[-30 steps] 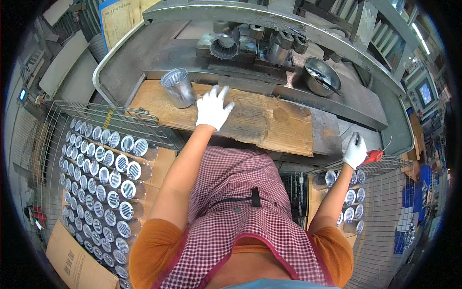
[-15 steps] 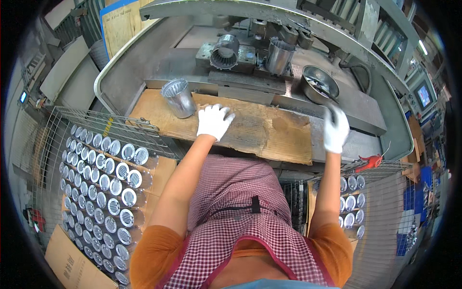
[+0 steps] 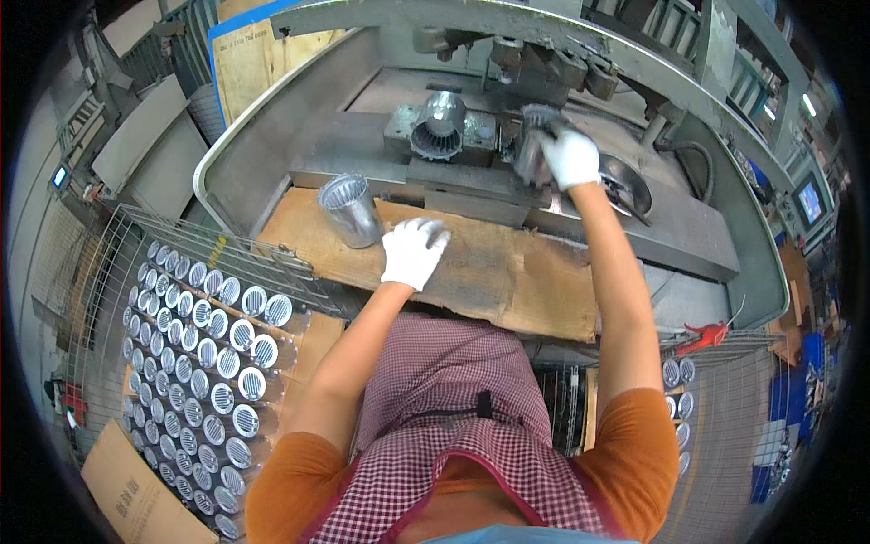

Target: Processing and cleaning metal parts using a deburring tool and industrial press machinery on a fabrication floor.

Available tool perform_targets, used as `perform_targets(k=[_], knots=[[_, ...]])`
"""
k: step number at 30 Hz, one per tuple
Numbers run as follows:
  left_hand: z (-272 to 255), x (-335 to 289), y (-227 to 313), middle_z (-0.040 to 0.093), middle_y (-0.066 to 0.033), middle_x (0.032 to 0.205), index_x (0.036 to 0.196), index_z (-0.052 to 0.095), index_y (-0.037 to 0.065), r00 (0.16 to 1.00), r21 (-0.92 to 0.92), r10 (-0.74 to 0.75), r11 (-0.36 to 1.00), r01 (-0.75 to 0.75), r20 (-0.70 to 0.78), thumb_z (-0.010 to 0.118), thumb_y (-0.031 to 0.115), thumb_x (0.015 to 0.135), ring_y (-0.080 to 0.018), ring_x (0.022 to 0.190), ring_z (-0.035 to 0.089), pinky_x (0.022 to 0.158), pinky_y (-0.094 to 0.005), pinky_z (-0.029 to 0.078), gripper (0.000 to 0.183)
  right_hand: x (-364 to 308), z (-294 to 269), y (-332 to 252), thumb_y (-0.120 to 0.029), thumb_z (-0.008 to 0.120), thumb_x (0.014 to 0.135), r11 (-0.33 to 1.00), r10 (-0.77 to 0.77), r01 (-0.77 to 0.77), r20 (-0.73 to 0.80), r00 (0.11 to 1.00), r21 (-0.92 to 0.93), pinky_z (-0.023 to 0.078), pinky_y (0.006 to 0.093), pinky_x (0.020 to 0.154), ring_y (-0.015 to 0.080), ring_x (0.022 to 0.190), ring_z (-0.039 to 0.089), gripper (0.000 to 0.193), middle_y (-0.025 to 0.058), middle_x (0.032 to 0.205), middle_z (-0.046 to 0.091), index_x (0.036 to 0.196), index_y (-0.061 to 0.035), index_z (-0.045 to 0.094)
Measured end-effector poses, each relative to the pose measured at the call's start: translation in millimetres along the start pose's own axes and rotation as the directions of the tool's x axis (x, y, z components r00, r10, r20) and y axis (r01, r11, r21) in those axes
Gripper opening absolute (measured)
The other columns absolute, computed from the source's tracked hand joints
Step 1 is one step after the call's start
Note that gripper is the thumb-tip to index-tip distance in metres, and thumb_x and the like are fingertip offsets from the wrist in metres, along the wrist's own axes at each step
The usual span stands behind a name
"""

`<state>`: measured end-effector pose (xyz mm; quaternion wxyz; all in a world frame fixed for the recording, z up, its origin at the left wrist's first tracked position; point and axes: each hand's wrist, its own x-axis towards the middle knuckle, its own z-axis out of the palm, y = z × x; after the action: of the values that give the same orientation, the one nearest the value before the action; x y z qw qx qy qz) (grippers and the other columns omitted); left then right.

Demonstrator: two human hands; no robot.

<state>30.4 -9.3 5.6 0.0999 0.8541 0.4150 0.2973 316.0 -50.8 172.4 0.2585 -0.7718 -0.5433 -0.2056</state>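
Note:
My right hand (image 3: 573,158), in a white glove, reaches over the machine bed and grips the upper edge of a ribbed metal cylinder (image 3: 528,156); its fingertips are partly hidden and blurred. White-gloved as well, my left hand (image 3: 414,253) rests on the brown cardboard (image 3: 480,258) with its fingers apart and nothing in them. Just beside it a second ribbed metal cylinder (image 3: 354,222) stands slightly tilted in view. Farther back, a third cylinder (image 3: 439,127) lies on the machine's fixture block (image 3: 399,131), its ribbed opening facing me.
A metal bowl (image 3: 639,186) with dark tools sits right of my right hand. Wire baskets hold several rows of finished-looking cylinders (image 3: 245,381) at left and others at right. A red air gun (image 3: 702,337) hangs at the right basket. The machine's overhead beam (image 3: 507,27) crosses the back.
My right hand has moved from beside the bowl, leftward and away from me, onto the right-hand cylinder, which now leans slightly. My left hand stays on the cardboard. The whole view has shifted a little.

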Motion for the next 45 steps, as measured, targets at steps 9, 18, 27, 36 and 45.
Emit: perform_targets(k=[9,18,27,36,45], knots=[[-3.8,134.0,37.8,0.063,-0.0169,0.124,0.124,0.065,0.009,0.931,-0.127,-0.264,0.963,0.239,-0.253,0.063,0.06,0.085,-0.0362,0.115,0.061,0.096,-0.0494,0.047,0.064,-129.7,-23.8,-56.4,-0.033,0.074,0.083,0.919,-0.231,0.283,-0.209,0.95,0.275,0.05,0.041,0.06,0.0305,0.064,0.064,0.023,0.0116,0.071,0.067,0.075,-0.0112,0.073],[-42.0,164.4,-4.4,0.069,-0.0212,0.098,0.095,0.073,0.004,0.852,-0.107,-0.277,0.961,0.256,-0.445,0.065,0.04,0.087,-0.0423,0.092,0.067,0.085,-0.0485,0.053,0.038,-181.2,-23.2,-67.7,-0.041,0.074,0.083,0.855,-0.315,0.282,0.004,0.949,0.436,0.054,0.0406,0.066,0.0261,0.074,0.07,0.032,0.0084,0.084,0.072,0.095,-0.011,0.075],[-75.2,134.8,56.1,0.063,-0.0038,0.075,0.082,0.075,0.019,0.763,0.348,0.542,0.833,-0.431,-0.353,0.073,0.043,0.078,-0.0273,0.076,0.06,0.067,-0.0422,0.042,0.024,-81.0,2.7,-54.2,-0.059,0.064,0.086,0.977,-0.024,-0.013,0.17,0.985,0.213,0.055,0.045,0.081,0.0368,0.089,0.07,0.055,0.0172,0.098,0.072,0.102,-0.0064,0.07],[-52.9,170.0,84.6,0.069,-0.0162,0.11,0.113,0.073,0.016,0.887,-0.008,0.433,0.898,-0.44,-0.16,0.064,0.043,0.089,-0.036,0.106,0.063,0.091,-0.0486,0.047,0.037,-26.9,46.2,-38.1,-0.068,0.065,0.079,0.959,0.186,-0.25,0.374,0.909,0.131,0.054,0.0461,0.087,0.038,0.101,0.069,0.068,0.0233,0.104,0.072,0.105,-0.0054,0.074],[-140.3,110.7,1.3,0.071,-0.0162,0.108,0.11,0.074,0.011,0.983,-0.128,0.06,0.988,-0.083,-0.173,0.064,0.038,0.093,-0.0346,0.101,0.068,0.089,-0.0415,0.052,0.034,-14.1,75.5,-34.7,-0.059,0.063,0.086,0.995,0.098,-0.092,0.338,0.936,-0.034,0.056,0.0464,0.082,0.036,0.095,0.07,0.051,0.0166,0.1,0.073,0.099,-0.0112,0.075]])
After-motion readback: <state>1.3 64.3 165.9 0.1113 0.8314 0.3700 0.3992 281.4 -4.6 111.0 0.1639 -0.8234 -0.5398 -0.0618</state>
